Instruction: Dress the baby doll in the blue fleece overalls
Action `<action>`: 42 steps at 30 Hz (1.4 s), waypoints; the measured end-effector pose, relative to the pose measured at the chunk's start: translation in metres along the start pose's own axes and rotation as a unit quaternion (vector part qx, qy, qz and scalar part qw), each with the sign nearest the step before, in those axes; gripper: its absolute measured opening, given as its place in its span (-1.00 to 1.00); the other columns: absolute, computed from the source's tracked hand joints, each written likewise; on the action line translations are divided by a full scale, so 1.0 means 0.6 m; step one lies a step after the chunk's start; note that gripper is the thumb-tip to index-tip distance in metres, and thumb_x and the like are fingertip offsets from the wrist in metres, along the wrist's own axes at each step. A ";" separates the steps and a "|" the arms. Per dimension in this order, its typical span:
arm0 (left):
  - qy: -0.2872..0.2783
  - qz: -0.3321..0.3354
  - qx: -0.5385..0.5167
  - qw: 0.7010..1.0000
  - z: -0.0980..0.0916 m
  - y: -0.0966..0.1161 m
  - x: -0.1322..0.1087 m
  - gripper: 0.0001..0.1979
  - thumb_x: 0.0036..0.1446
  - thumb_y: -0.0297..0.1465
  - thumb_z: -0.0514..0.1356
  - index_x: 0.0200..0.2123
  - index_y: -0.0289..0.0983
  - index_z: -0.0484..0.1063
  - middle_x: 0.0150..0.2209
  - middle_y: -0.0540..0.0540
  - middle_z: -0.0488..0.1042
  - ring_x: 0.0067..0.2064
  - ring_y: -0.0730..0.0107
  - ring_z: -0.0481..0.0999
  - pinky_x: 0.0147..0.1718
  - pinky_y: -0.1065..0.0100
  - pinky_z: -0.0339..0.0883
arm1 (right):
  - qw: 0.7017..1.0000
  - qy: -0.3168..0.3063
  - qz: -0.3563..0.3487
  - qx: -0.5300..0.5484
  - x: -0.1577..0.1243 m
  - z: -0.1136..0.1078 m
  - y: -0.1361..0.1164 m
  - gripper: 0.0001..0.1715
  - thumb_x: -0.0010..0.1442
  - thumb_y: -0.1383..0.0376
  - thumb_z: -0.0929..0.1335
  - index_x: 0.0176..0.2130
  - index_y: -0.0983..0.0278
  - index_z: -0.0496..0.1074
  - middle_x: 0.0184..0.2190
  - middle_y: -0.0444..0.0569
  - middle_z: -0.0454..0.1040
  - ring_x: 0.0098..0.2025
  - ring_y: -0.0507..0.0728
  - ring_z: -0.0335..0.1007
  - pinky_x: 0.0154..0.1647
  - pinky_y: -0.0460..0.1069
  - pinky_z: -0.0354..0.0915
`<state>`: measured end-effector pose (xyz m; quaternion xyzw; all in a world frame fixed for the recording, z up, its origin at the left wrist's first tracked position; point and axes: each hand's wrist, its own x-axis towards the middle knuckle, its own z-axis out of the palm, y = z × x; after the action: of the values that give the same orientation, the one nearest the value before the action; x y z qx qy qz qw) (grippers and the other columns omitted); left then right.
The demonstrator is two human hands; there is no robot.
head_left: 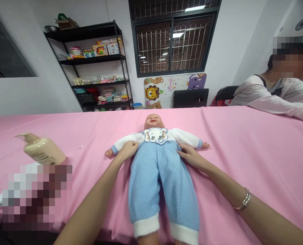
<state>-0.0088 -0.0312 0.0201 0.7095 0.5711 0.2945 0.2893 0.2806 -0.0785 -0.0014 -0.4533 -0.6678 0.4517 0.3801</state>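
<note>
A baby doll (pixel 153 120) lies on its back, head toward the far side, arms spread. It wears a white top with an elephant face (pixel 155 135) on the chest and fluffy blue pants (pixel 148 170) with white cuffs. At the waist's left side, my left hand (pixel 129 149) is closed on the edge of the pants, fingertips partly hidden. My right hand (pixel 190 156) pinches the pants at the opposite side of the waist, thumb and fingers against the fabric. Both doll hands stick out beyond the sleeves.
A pink cloth (pixel 243 143) covers the table. On the left lies a beige pump bottle (pixel 45 149), beside a blurred-out item. Another person (pixel 258 92) leans on the table at the far right. Behind stand a black shelf (pixel 92 59) and a dark monitor-like panel (pixel 190 98).
</note>
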 end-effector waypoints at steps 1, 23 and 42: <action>0.002 0.011 -0.059 0.998 0.005 -0.001 0.003 -0.71 -0.09 -0.21 0.02 -0.61 -0.33 0.25 -0.57 -0.03 0.25 -0.48 0.40 0.20 -0.50 0.41 0.04 | 0.999 0.025 0.001 0.026 0.001 0.006 0.001 -0.55 0.09 0.00 0.30 -0.23 0.34 0.36 -0.20 -0.03 0.37 -0.10 0.13 0.25 -0.05 -0.01 0.21; -0.075 0.096 -0.292 0.949 0.050 0.029 -0.001 -0.83 -0.17 -0.41 0.14 -0.40 -0.30 0.39 -0.39 -0.02 0.39 -0.36 0.36 0.32 -0.34 0.40 0.24 | 0.907 0.110 0.151 0.378 0.012 0.002 -0.008 -0.70 -0.05 0.21 0.32 -0.28 0.31 0.37 -0.42 -0.07 0.41 -0.28 0.09 0.33 -0.15 -0.05 0.30; 0.000 0.035 -0.402 0.915 0.045 0.007 0.011 -0.59 -0.16 -0.28 0.33 -0.24 -0.34 0.36 -0.25 -0.09 0.39 -0.22 0.36 0.36 -0.22 0.41 0.20 | 0.979 0.003 -0.188 -0.075 -0.056 0.036 -0.112 -0.70 0.10 0.14 0.30 -0.26 0.32 0.30 -0.34 -0.07 0.34 -0.27 0.02 0.25 -0.22 -0.08 0.18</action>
<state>0.0154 -0.0274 0.0060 0.5526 0.3796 0.5094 0.5395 0.2530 -0.1279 0.0522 -0.3484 -0.7722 0.3193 0.4248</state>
